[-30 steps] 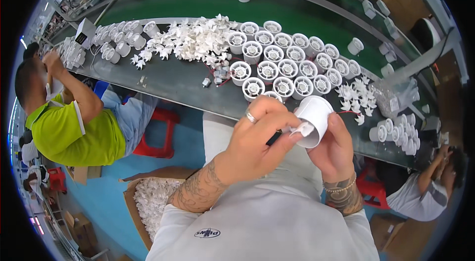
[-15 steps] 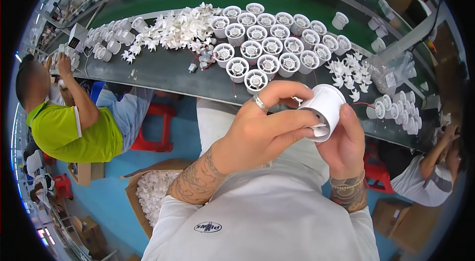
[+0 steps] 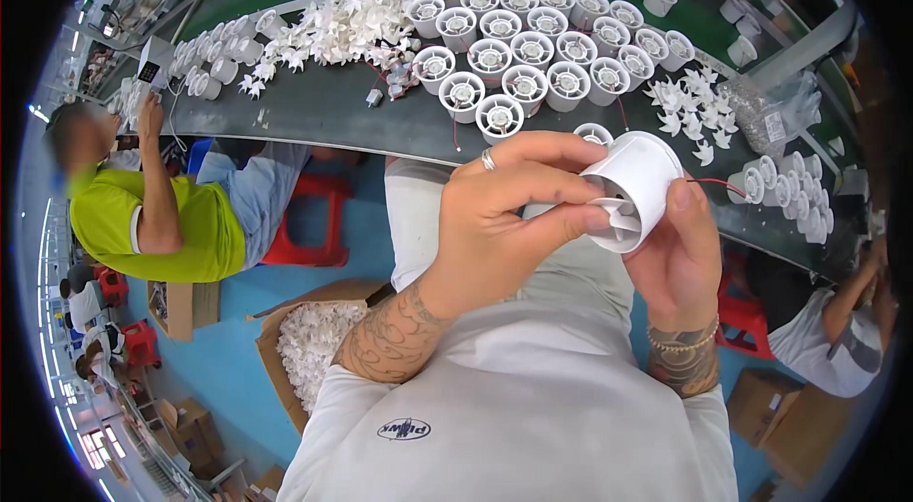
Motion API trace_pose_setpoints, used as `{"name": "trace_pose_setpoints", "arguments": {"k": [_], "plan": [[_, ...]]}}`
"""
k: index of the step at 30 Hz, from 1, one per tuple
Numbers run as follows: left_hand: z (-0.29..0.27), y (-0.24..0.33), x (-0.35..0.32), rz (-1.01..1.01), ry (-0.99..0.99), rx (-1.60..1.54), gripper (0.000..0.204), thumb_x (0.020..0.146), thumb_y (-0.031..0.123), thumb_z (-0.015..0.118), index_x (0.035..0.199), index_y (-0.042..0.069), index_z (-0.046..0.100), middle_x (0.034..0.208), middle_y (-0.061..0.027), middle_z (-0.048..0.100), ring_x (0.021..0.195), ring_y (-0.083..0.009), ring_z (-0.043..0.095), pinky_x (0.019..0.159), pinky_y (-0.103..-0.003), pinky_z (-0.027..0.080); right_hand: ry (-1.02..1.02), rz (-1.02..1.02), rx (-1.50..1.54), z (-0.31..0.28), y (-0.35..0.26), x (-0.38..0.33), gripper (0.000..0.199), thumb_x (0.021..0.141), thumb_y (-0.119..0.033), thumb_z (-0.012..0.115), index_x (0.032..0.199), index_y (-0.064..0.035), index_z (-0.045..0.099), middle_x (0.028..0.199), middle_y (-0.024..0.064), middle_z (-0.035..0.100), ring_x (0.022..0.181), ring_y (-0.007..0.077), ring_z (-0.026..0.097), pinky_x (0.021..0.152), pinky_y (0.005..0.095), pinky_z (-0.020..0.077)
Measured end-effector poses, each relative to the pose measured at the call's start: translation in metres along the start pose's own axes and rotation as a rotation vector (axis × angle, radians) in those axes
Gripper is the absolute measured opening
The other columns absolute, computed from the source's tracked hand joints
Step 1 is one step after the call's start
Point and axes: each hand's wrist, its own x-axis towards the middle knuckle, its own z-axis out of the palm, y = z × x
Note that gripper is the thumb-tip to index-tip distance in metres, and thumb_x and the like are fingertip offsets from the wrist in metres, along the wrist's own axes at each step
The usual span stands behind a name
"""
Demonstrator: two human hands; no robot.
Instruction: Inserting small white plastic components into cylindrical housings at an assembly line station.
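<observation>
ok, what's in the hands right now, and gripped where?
A white round fan housing: right hand cups its outer wall from below, left hand fingers press a white impeller into its open end.

Brown cardboard boxes (image 3: 285, 331) — floor, below

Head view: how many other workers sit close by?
2: a person in a green shirt at the bench, left; a person in a white shirt, lower right. Tiny figures at the far left edge may be more.
</observation>
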Motion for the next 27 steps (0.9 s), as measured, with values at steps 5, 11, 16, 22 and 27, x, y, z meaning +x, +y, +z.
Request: {"name": "trace_pose_setpoints", "arguments": {"k": [5,11,16,22,27], "plan": [[-0.001,-0.006,-0.003,0.069,-0.038,-0.070,0.019,0.074,-0.010,0.073,0.078,-0.001,0.057,0.116,-0.0227,0.060,0.098,-0.0231,0.064,0.082,-0.032,0.054,0.033,-0.035,-0.013,-0.004,0.004,-0.004,0.045,0.091,-0.027,0.064,0.119,0.0065,0.053,0.110,0.0157,0.064,0.101,0.0224,0.063,0.088,0.0375,0.0513],[0.003,-0.005,-0.005,-0.044,0.005,-0.229,0.026,0.073,-0.008,0.074,0.074,0.001,0.050,0.110,-0.0204,0.061,0.096,-0.0205,0.063,0.082,-0.032,0.053,0.012,-0.042,-0.119,-0.015,0.006,-0.007,0.049,0.089,-0.029,0.065,0.121,0.0053,0.050,0.113,0.0167,0.061,0.104,0.0239,0.062,0.090,0.0381,0.0505],[0.001,0.000,-0.004,-0.162,0.022,-0.203,0.027,0.072,-0.004,0.077,0.072,0.002,0.050,0.104,-0.0153,0.062,0.094,-0.0165,0.061,0.080,-0.029,0.052,-0.055,-0.055,-0.259,-0.023,0.008,-0.007,0.064,0.090,-0.037,0.063,0.131,0.0073,0.043,0.119,0.0186,0.059,0.108,0.0258,0.061,0.093,0.0380,0.0494],[0.003,0.001,0.008,-0.126,-0.071,-0.150,0.029,0.072,-0.008,0.074,0.079,0.002,0.048,0.106,-0.0178,0.061,0.095,-0.0177,0.062,0.083,-0.030,0.052,-0.018,-0.024,-0.086,-0.024,0.005,-0.003,0.060,0.092,-0.034,0.060,0.132,0.0074,0.043,0.120,0.0186,0.058,0.110,0.0273,0.059,0.096,0.0400,0.0478],[-0.009,-0.002,0.006,-0.070,-0.264,0.039,0.034,0.072,-0.009,0.074,0.087,0.002,0.046,0.109,-0.0192,0.062,0.099,-0.0206,0.063,0.085,-0.032,0.053,-0.019,0.219,0.031,-0.031,0.002,-0.004,0.061,0.091,-0.035,0.061,0.132,0.0060,0.044,0.121,0.0172,0.058,0.110,0.0264,0.059,0.097,0.0402,0.0472]]}}
